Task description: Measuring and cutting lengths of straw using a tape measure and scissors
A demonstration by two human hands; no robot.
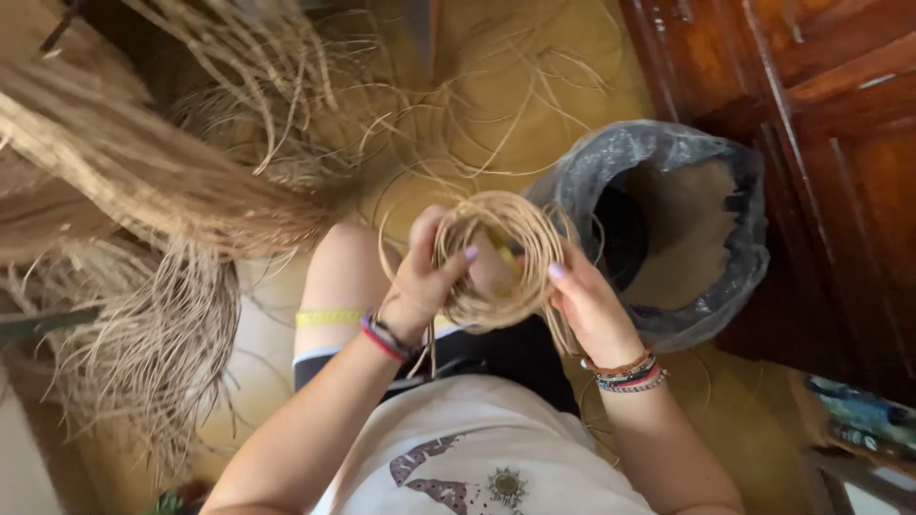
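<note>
Head view: left hand [425,277] and right hand [587,305] pinch coil of pale fibre [501,257] above lap, fingers curled tight round strands. Ring wound thick, loose ends trailing, likely unfinished. Dry fibre bundles [143,181] left, lined black bucket [668,229] right.

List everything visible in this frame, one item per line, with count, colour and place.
Coil of thin straw fibre: one, tan, held between both hands at centre.
Bundles of dried straw fibre: several, tan, left and upper left.
Loose straw strands: many, tan, scattered on the yellow floor.
Bucket lined with a plastic bag: one, grey-black, right of the hands.
Wooden cabinet: one, dark red-brown, right edge.
Left hand: grips the coil's left side, bracelets on the wrist.
Right hand: grips the coil's right side, bracelets on the wrist.
</note>
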